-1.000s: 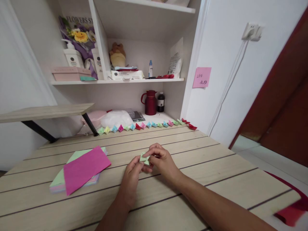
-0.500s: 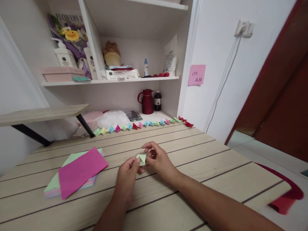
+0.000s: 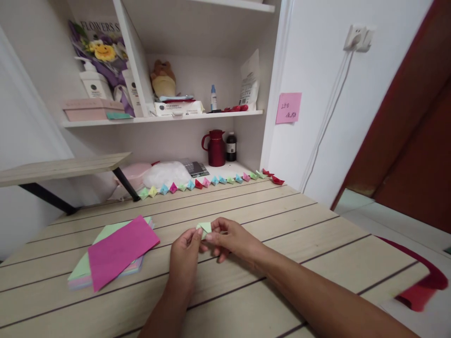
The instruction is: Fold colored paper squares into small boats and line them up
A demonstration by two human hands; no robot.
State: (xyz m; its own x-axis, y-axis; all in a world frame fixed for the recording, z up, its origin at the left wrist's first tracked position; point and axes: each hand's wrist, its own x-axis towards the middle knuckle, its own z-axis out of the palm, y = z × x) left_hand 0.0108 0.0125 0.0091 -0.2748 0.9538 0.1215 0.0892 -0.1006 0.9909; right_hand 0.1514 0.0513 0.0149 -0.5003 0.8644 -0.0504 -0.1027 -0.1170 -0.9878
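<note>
Left hand (image 3: 185, 251) is pinching the green paper (image 3: 206, 227) by its left corner; right hand (image 3: 236, 239) is gripping its right edge. Paper is hanging between them, over mid worktop (image 3: 303, 227). Pink sheet (image 3: 121, 251) is lying across the stack (image 3: 79, 274) at left, boats (image 3: 199, 184) are lining the back edge.

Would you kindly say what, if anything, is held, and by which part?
A small folded green paper, its left side pinched by the left hand; the right hand touches its right side.
</note>
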